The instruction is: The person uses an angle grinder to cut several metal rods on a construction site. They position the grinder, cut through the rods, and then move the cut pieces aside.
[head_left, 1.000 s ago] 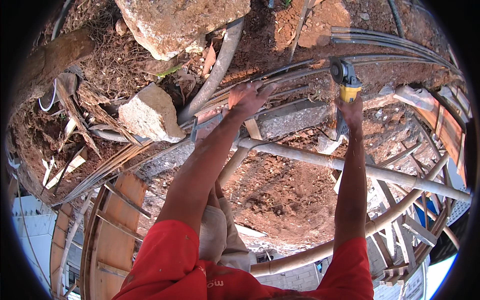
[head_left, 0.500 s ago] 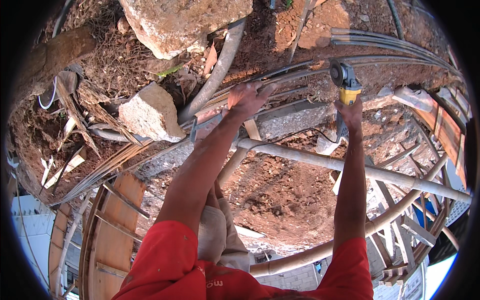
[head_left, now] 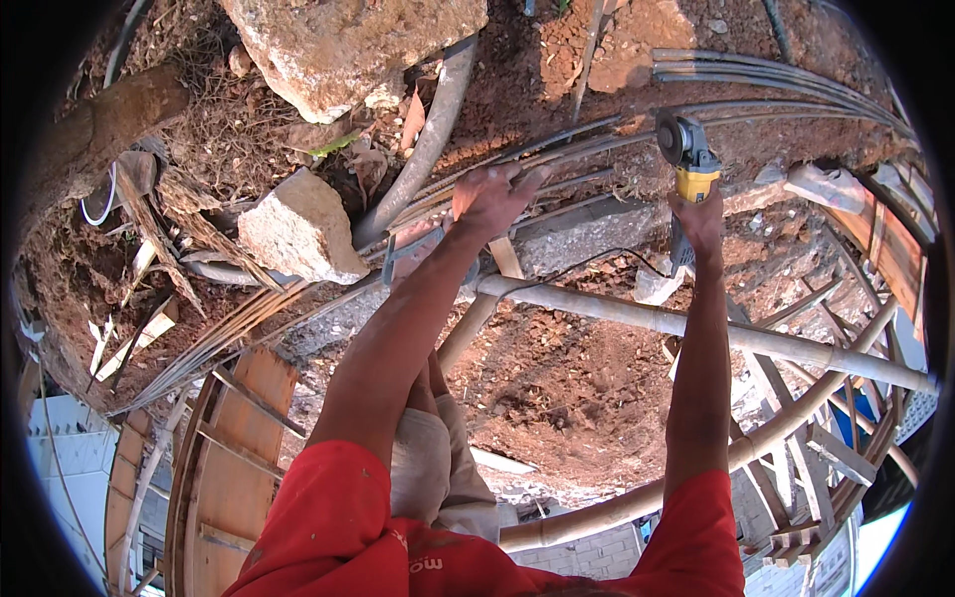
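My right hand [head_left: 700, 217] grips an angle grinder [head_left: 699, 184] with a yellow band and dark body. Its disc [head_left: 672, 139] sits at the far end, turned up and left, beside the long metal rods [head_left: 587, 149]. A dark cord [head_left: 587, 261] trails left from the tool. My left hand [head_left: 492, 202] is closed over the bundle of rods left of the grinder; its fingertips are partly hidden. Below that wrist, a grey metal bracket-like piece [head_left: 410, 254] is partly covered by my forearm.
A large rock [head_left: 348, 50] and a smaller pale stone [head_left: 303, 227] lie on the left bank. A grey pipe [head_left: 443, 124] curves between rock and rods. Bamboo poles [head_left: 637, 313] cross below my hands. Wooden panels [head_left: 239, 438] stand lower left; timber framing [head_left: 796, 438] is at right.
The view has shifted slightly, so the rocks and pipe appear a little further left. Both hands keep nearly the same place, the right still holding the grinder.
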